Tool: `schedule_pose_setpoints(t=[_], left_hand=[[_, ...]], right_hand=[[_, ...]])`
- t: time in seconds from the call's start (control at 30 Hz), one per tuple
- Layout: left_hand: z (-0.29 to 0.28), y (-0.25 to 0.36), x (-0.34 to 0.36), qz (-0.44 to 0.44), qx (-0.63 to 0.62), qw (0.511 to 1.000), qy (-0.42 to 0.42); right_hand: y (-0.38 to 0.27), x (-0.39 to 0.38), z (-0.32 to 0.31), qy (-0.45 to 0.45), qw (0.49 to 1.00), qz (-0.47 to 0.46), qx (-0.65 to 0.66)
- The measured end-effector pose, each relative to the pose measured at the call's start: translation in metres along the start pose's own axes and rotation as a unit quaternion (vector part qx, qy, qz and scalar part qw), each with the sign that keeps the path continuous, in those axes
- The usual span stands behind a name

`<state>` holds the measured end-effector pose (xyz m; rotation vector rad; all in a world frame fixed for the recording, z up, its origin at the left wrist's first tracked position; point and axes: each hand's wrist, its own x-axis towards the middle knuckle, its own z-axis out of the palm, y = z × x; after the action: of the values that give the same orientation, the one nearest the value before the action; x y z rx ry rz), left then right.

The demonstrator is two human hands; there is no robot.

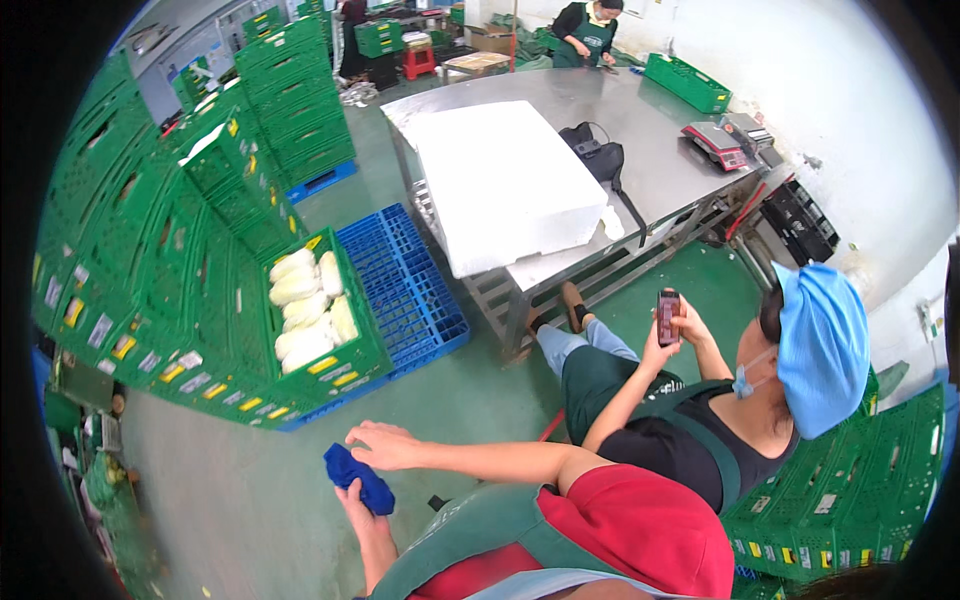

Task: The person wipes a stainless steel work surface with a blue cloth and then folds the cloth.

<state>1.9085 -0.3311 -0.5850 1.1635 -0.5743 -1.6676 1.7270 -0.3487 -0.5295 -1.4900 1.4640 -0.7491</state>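
My left hand [355,510] grips a dark blue cloth bundle [355,470] low in the head view, left of centre. Just above it, my right hand [390,446] has loosely bent fingers spread apart, its thumb at the cloth's top edge; whether it touches the cloth is hard to tell. Both hands are over the green floor [230,500]. Beyond them stands a green crate [360,355] of wrapped pale cabbages [305,290].
Stacked green crates [120,240] fill the left, beside a blue pallet [420,310]. A steel table [640,120] bears a white foam box [500,180], black bag [600,160] and scale [715,145]. A blue-capped co-worker [740,440] holds a phone at right; another person [585,35] works behind.
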Motion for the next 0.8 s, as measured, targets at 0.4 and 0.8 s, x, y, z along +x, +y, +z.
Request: schedule_pose_setpoints(t=[0.4, 0.8], left_hand=[[0.190, 0.073, 0.286, -0.035, -0.026, 0.987, -0.154], [0.430, 0.083, 0.552, -0.174, 0.072, 0.932, -0.308]], right_hand=[[0.057, 0.262, -0.146, 0.227, 0.951, -0.043, 0.207], [0.050, 0.479, -0.498, 0.520, 0.783, -0.095, 0.330]])
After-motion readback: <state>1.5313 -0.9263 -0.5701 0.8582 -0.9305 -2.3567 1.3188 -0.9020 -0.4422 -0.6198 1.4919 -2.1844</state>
